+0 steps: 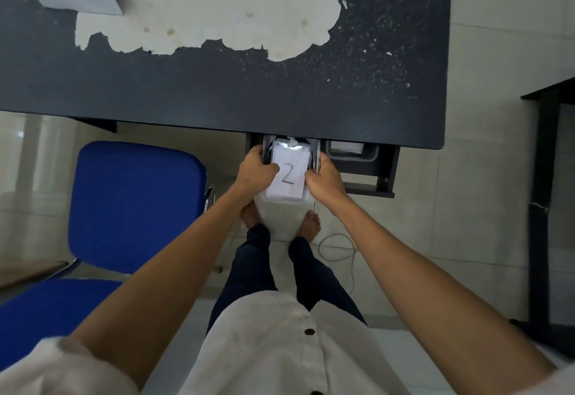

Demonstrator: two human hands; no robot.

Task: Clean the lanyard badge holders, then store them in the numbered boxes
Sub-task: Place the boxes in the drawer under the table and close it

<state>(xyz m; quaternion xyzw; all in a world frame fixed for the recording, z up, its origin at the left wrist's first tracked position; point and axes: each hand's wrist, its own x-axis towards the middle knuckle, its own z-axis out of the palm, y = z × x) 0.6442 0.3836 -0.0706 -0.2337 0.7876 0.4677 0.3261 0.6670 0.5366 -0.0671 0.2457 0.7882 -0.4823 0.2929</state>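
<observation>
Head cam — L hand (256, 173), R hand (323, 181) gripping box 2 (287, 176)

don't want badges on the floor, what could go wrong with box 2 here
The left hand and right hand grip box 2 only by its sides, partly out of the drawer above bare feet: a slip could drop it. Contents piled at its far end might catch on the desk edge.
</observation>
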